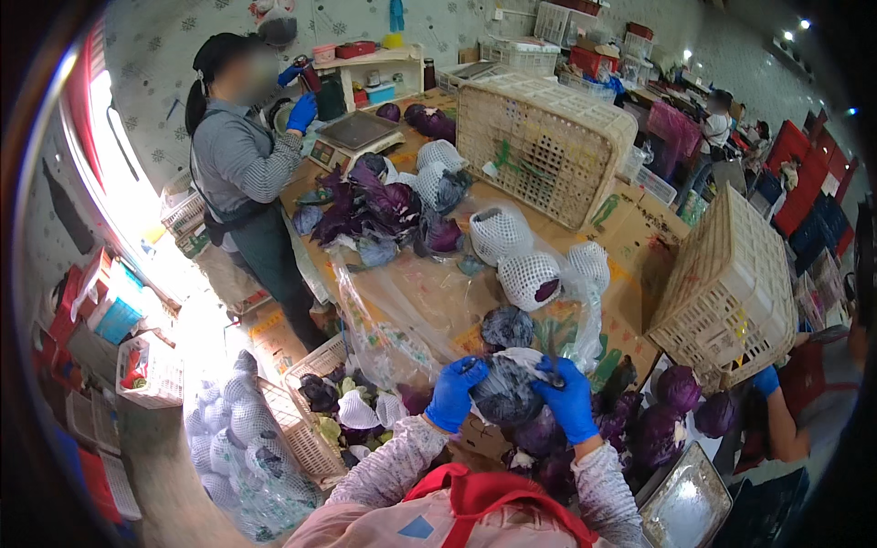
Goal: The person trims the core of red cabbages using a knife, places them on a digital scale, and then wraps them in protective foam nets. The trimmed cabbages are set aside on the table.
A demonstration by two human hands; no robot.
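Between my two blue-gloved hands sits a red cabbage (pixel 505 394) with greyish outer leaves and a pale top. My left hand (pixel 458 390) grips its left side. On the right side, my right hand (pixel 567 397) is closed at the cabbage's edge. A thin dark piece (pixel 552 339) stands up by the right fingers; I cannot tell whether it is a blade or a leaf. Just beyond lies another dark cabbage (pixel 507 327). Past that are cabbages in white foam nets (pixel 529 279). Peeled purple cabbages (pixel 654 435) are piled beside my right arm.
A person (pixel 246 151) stands at the table's far left near a weighing scale (pixel 356 133). Plastic crates (pixel 541 147) (pixel 726 288) stand on the cardboard-covered table. Left of me are a crate of leaves (pixel 308 438) and a bag of netted cabbages (pixel 240 438). Another person's hand (pixel 765 381) is at right.
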